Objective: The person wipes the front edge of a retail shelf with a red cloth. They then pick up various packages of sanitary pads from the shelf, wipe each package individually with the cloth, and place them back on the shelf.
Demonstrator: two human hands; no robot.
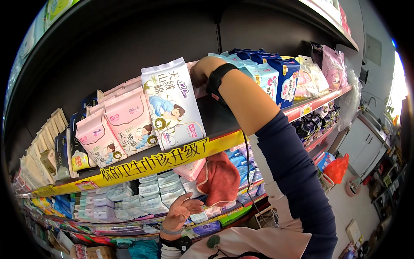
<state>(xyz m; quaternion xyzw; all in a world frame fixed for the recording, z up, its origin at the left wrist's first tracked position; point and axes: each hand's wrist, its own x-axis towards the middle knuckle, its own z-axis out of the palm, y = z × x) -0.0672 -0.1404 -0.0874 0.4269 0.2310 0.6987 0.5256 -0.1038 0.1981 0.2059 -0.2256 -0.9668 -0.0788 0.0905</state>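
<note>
My right hand (201, 72) reaches over the upper shelf, just behind a tall white pack of sanitary pads (174, 103). Its fingers are bent down beside a pink pack (200, 92) that is mostly covered, so whether they grip it cannot be told. To the left, two pink sanitary pad packs (129, 119) (99, 140) stand at the front of a row. Lower down, my left hand (182, 209) hovers before the lower shelf with fingers apart and nothing in it. A red cloth (220, 179) hangs from below the upper shelf edge, near that hand.
Light-blue packs (263, 77) and dark-blue packs (288, 81) stand right of my forearm. A yellow printed strip (155, 162) runs along the shelf edge. A dark cable (248, 168) hangs in front. Lower shelves hold pale packs (152, 204). A cardboard box (101, 252) sits below left.
</note>
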